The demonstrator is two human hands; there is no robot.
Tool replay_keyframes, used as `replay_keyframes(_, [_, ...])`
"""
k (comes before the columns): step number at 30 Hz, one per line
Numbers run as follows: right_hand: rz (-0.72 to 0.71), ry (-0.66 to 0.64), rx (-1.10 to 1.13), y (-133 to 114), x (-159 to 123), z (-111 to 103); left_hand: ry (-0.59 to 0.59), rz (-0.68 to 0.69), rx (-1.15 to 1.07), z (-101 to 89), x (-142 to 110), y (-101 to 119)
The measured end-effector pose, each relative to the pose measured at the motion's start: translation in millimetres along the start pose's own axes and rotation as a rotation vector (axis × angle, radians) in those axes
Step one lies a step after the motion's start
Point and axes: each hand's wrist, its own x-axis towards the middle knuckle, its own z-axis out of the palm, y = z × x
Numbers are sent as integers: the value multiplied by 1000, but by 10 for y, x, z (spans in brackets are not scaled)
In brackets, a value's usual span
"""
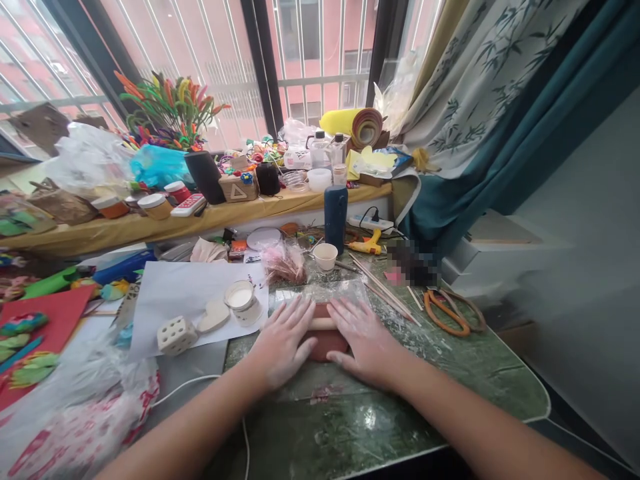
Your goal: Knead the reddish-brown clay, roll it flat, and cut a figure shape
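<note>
A flattened reddish-brown slab, looking like clay (pixel 326 352), lies on clear plastic sheeting on the green table. Across it rests a pale wooden rolling pin (pixel 323 324); its ends are hidden under my hands. My left hand (pixel 287 337) lies flat over the pin's left end, fingers stretched forward. Over the right end my right hand (pixel 364 337) is spread the same way, thumb pointing inward at the slab. Neither hand wraps round the pin. Whitish powder coats both hands.
Left of my hands, a cup of white powder (pixel 241 300), a heart-shaped piece (pixel 214 316) and a white die-like block (pixel 177 335) sit on white paper. Thin sticks (pixel 385 290), orange-handled scissors (pixel 447 312) and a yellow glue gun (pixel 369 243) lie to the right. A blue cylinder (pixel 335 220) stands behind.
</note>
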Motion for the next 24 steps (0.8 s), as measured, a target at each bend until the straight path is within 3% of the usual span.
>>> replay_keyframes(6, [82, -36, -66, 196, 517, -157, 36, -84, 90, 5, 508, -204])
replay_keyframes(13, [113, 0, -131, 267, 677, -154, 110, -143, 125, 58, 697, -291])
replay_keyframes(18, [73, 14, -91, 165, 466, -148, 72, -144, 86, -12, 487, -143])
replay_keyframes(24, [14, 45, -20, -140, -198, 87, -5, -76, -4, -32, -184, 169])
